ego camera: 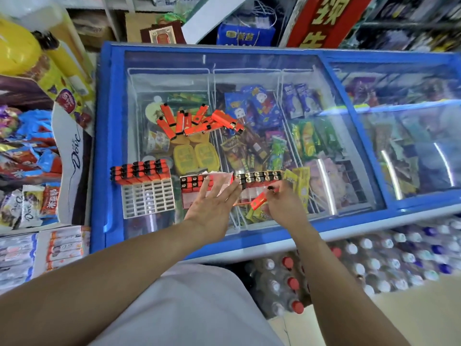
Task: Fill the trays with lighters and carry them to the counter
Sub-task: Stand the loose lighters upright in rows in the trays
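Note:
A loose pile of orange lighters (194, 119) lies on the freezer's glass lid (311, 78). A white grid tray (148, 196) at the near left carries a few rows of upright lighters along its far edge. In the middle stands a second tray (199, 186) with some lighters at its far side, and to its right a third tray (260, 182) with rows of lighters. My left hand (212, 208) rests with spread fingers on the middle tray. One orange lighter (259, 199) is pinched in my right hand (284, 206), just in front of the right tray.
The chest freezer has a blue frame (99, 146) and is full of ice cream packs. Snack and chocolate displays (32, 151) stand to the left. Packs of bottled water (374, 260) are stacked on the floor below the freezer's near edge.

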{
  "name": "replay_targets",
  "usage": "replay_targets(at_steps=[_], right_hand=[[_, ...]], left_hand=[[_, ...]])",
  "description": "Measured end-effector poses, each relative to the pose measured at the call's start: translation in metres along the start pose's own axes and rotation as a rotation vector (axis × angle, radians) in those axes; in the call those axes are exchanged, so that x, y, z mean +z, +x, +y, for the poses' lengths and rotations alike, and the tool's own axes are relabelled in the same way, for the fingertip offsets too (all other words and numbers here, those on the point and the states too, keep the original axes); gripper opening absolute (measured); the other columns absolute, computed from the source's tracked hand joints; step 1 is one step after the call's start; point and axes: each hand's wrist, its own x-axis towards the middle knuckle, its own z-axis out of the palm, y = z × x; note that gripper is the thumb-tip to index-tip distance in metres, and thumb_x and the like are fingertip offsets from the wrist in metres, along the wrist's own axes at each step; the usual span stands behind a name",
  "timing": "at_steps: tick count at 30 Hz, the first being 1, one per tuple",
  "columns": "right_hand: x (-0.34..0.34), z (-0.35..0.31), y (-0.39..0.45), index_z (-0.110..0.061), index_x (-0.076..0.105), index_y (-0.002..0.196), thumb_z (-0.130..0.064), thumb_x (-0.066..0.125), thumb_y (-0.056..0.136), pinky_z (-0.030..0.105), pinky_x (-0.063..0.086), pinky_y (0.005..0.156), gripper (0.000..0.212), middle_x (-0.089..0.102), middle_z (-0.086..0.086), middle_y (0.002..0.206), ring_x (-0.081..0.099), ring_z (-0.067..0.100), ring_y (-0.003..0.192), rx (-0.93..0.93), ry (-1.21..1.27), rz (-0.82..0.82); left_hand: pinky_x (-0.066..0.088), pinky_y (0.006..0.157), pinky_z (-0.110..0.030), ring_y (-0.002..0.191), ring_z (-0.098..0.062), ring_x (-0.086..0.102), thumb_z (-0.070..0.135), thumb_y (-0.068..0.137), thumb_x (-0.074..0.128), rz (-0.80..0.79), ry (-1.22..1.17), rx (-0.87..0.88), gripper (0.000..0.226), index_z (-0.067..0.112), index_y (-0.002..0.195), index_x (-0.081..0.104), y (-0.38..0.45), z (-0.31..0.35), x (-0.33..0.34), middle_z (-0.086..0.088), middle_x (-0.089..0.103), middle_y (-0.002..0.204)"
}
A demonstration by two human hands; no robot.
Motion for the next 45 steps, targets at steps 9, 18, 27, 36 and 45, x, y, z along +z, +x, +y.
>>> replay_targets(at_steps=[9, 18, 27, 36, 45], right_hand=[[0.010, -0.014, -0.014, -0.021, 0.057, 0.098, -0.048, 0.077, 0.084, 0.037, 0.059, 0.071, 0.035, 0.075, -0.006, 0.074, 0.072, 0.013, 0.068, 0.007, 0.319, 0.169], [0.026, -0.017, -0.013, -0.007, 0.060, 0.106, -0.033, 0.079, 0.086, 0.034, 0.063, 0.075, 0.038, 0.076, 0.013, 0.090, 0.076, 0.027, 0.083, 0.213, 0.765, 0.060], [0.031, -0.016, -0.004, -0.008, 0.064, 0.099, -0.039, 0.076, 0.088, 0.042, 0.063, 0.079, 0.035, 0.077, 0.004, 0.085, 0.076, 0.022, 0.077, 0.205, 0.622, 0.003], [0.010, -0.051, 0.011, -0.021, 0.064, 0.094, -0.043, 0.064, 0.095, 0.039, 0.058, 0.072, 0.022, 0.069, -0.005, 0.080, 0.068, 0.014, 0.073, -0.170, 0.362, 0.326], [0.034, -0.109, 0.119, -0.019, 0.059, 0.135, -0.021, 0.066, 0.096, 0.034, 0.055, 0.090, 0.040, 0.064, -0.003, 0.128, 0.066, 0.014, 0.102, -0.271, -0.095, -0.045]], left_hand=[[-0.013, 0.121, -0.058, 0.150, -0.033, -0.027, 0.033, 0.096, 0.051, 0.002, -0.052, -0.029, 0.095, 0.017, 0.158, -0.018, -0.001, 0.002, 0.000, -0.001, -0.025, 0.166], [-0.012, 0.121, -0.059, 0.151, -0.033, -0.024, 0.032, 0.094, 0.051, -0.003, -0.078, -0.012, 0.095, 0.017, 0.159, -0.017, -0.002, 0.000, 0.000, 0.000, -0.022, 0.167], [-0.009, 0.122, -0.059, 0.152, -0.031, -0.024, 0.030, 0.093, 0.050, 0.002, -0.113, -0.016, 0.094, 0.018, 0.159, -0.015, 0.000, 0.001, 0.006, 0.001, -0.023, 0.167], [-0.010, 0.122, -0.057, 0.151, -0.032, -0.026, 0.029, 0.094, 0.049, 0.089, -0.090, -0.001, 0.093, 0.016, 0.159, -0.016, -0.003, -0.002, 0.015, -0.004, -0.025, 0.166], [-0.011, 0.122, -0.057, 0.146, -0.029, -0.037, 0.038, 0.096, 0.051, 0.125, -0.203, -0.258, 0.096, 0.023, 0.157, -0.022, -0.013, -0.034, 0.022, -0.005, -0.039, 0.160]])
